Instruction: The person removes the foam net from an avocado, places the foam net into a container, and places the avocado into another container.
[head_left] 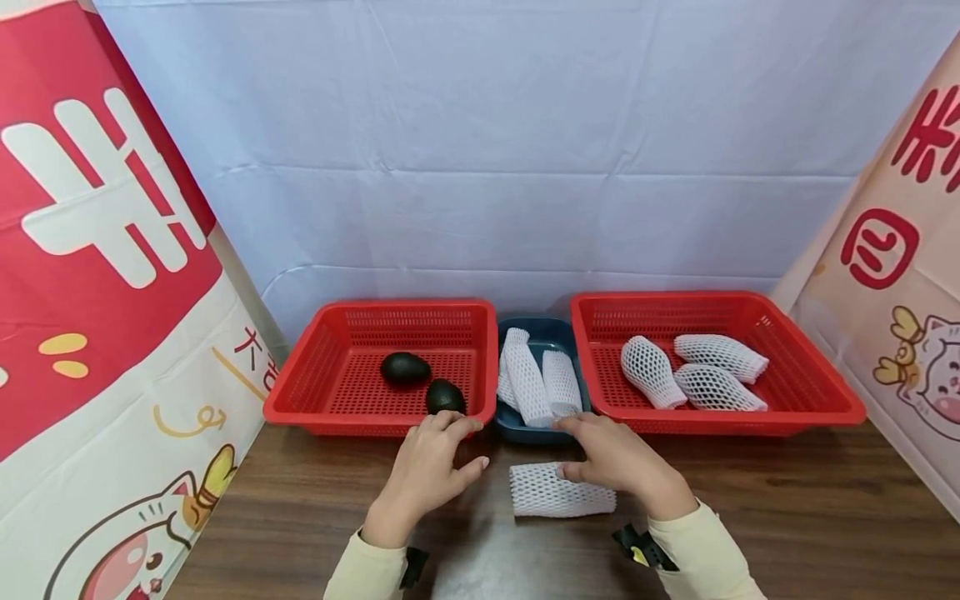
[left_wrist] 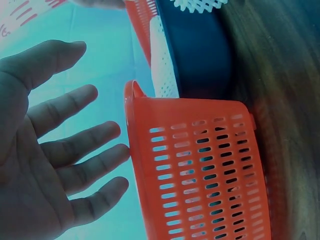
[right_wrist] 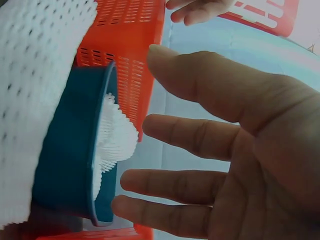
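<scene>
My left hand [head_left: 429, 468] is over the front rim of the left red basket [head_left: 300, 407], fingers spread and holding nothing. Just past its fingertips lies one dark avocado [head_left: 446, 395], with another avocado [head_left: 406, 367] behind it. My right hand [head_left: 618, 457] reaches over the table with relaxed, extended fingers, its fingertips near the front of the blue bin [head_left: 517, 433]. Beneath its thumb, a white foam net sleeve [head_left: 555, 493] lies flat on the table. In the right wrist view nothing sits between the thumb and fingers.
Several white foam sleeves [head_left: 528, 379] lie in the blue bin between the baskets. The right red basket [head_left: 810, 408] holds three net-covered fruits [head_left: 649, 372]. A pale cloth [head_left: 480, 150] hangs behind, and printed cloths [head_left: 82, 350] flank both sides of the brown table [head_left: 300, 517].
</scene>
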